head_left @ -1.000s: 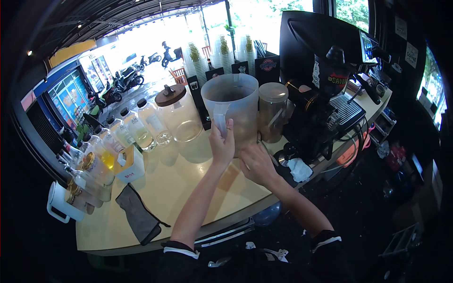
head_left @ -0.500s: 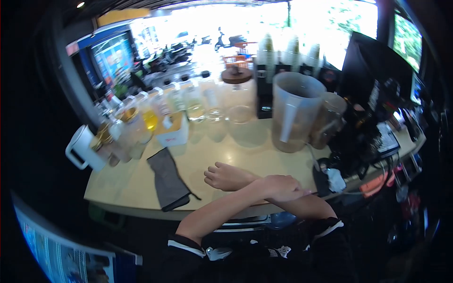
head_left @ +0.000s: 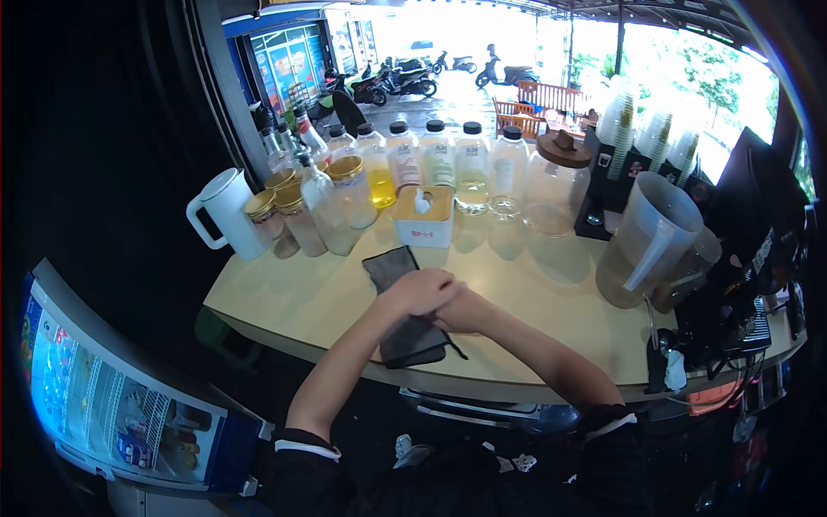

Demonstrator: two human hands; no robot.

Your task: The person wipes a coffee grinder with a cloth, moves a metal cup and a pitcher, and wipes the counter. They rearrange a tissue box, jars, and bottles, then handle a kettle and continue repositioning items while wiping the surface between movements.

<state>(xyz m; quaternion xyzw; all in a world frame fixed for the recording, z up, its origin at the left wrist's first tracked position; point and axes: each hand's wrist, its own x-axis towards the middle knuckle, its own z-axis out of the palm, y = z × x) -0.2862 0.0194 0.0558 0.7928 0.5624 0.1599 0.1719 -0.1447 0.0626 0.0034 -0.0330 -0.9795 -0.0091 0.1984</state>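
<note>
In the middle of the view, my left hand [head_left: 422,291] is closed over my right hand [head_left: 463,310], its fingers folded across the knuckle side. The right hand's fingers are tucked beneath the left and mostly hidden. Both hands are over a dark grey cloth [head_left: 413,343] with a small hanging loop, which lies on the pale wooden counter [head_left: 525,345] by its front edge. Just beyond them stands a white tissue box [head_left: 424,233] with a wooden lid and a tissue sticking out.
Bottles with black caps [head_left: 472,172] line the back, beside a glass jar [head_left: 551,194] with a wooden lid. A white pitcher [head_left: 231,215] and lidded jars stand left. Rightward are a clear measuring jug [head_left: 637,258], cup stacks [head_left: 617,121] and a dark monitor [head_left: 732,207].
My right hand has drawn back from its crossed position, and my left hand has slid from the right forearm onto that hand. The view has swung left, showing more of the fridge.
</note>
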